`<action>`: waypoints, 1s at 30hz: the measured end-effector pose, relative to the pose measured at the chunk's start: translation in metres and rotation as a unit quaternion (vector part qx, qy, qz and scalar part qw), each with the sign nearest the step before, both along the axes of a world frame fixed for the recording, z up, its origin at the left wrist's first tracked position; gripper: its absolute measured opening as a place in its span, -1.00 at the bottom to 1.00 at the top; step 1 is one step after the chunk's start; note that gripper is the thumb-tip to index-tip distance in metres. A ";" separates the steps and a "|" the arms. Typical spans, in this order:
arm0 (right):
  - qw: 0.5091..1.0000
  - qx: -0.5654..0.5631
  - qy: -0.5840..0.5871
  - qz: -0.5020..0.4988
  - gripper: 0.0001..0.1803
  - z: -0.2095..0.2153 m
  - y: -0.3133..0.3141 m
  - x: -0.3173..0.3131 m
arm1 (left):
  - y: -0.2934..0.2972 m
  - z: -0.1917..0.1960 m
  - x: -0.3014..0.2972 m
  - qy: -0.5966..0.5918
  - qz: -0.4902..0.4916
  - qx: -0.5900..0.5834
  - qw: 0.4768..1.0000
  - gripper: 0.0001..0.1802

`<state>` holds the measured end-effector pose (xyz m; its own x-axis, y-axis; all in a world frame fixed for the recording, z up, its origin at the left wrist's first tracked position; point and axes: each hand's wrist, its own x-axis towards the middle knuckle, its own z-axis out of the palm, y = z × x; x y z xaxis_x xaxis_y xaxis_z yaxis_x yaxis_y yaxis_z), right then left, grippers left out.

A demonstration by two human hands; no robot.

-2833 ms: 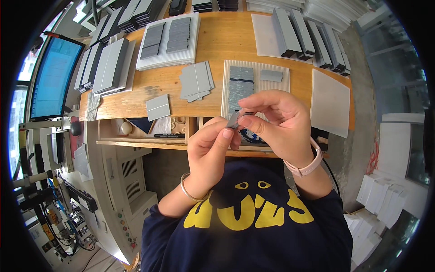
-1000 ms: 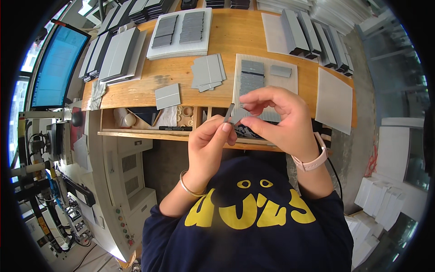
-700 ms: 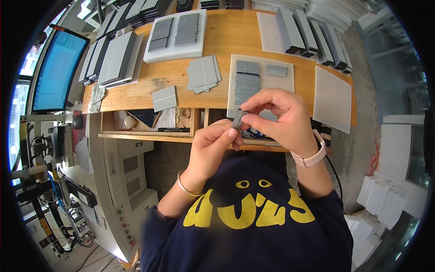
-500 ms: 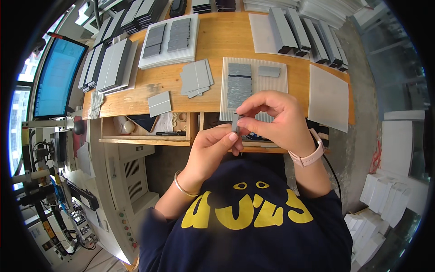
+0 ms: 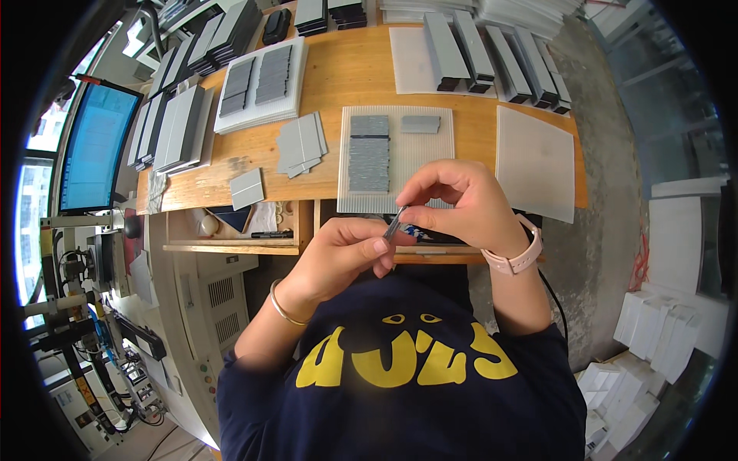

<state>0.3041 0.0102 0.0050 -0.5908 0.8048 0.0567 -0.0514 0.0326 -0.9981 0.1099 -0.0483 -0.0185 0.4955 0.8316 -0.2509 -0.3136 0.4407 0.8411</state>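
Note:
Between my two hands, just off the table's front edge, is a small stack of thin grey strips [image 5: 394, 223], tilted so its edges show. My left hand [image 5: 355, 250] pinches the lower end between thumb and fingers. The thumb and forefinger of my right hand [image 5: 453, 200] close on the upper end. Beyond them lies a ribbed white sheet [image 5: 434, 165] bearing a column of overlapping grey strips [image 5: 369, 161] and a short grey piece [image 5: 420, 124] at its upper right.
Loose grey cards [image 5: 301, 144] and a single card [image 5: 247, 188] lie left of the sheet. Stacked grey blocks [image 5: 181, 127] fill the left side; long grey bars [image 5: 446, 50] stand far right. An open drawer [image 5: 231, 247] juts from the wooden table [image 5: 346, 65]. A monitor [image 5: 100, 146] stands left.
The grey stack has turned in my fingers, from face-on to its edge, and leans more. In the picture the table's contents have shifted left as the view moved.

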 end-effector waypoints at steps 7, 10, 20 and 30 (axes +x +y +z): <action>1.000 0.000 0.011 0.008 -0.82 -0.005 0.003 0.013 | 0.008 0.004 0.010 -0.018 -0.020 -0.054 0.998 -0.68; 1.000 0.001 -0.016 0.004 -0.83 -0.003 0.003 0.015 | 0.009 0.004 0.011 0.054 -0.009 -0.026 0.998 -0.72; 0.988 -0.031 0.097 -0.118 -0.83 -0.016 -0.011 -0.001 | 0.008 0.004 0.025 0.186 0.082 0.121 0.972 -0.81; 0.989 -0.033 0.047 -0.138 -0.77 -0.006 -0.016 0.000 | 0.008 -0.002 0.030 0.125 0.115 0.084 0.982 -0.85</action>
<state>0.3036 -0.0056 -0.0006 -0.3436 0.9382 0.0420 -0.1419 -0.0076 -0.9898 0.1400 -0.0399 -0.0206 0.2306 0.9541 -0.1911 -0.1621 0.2313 0.9593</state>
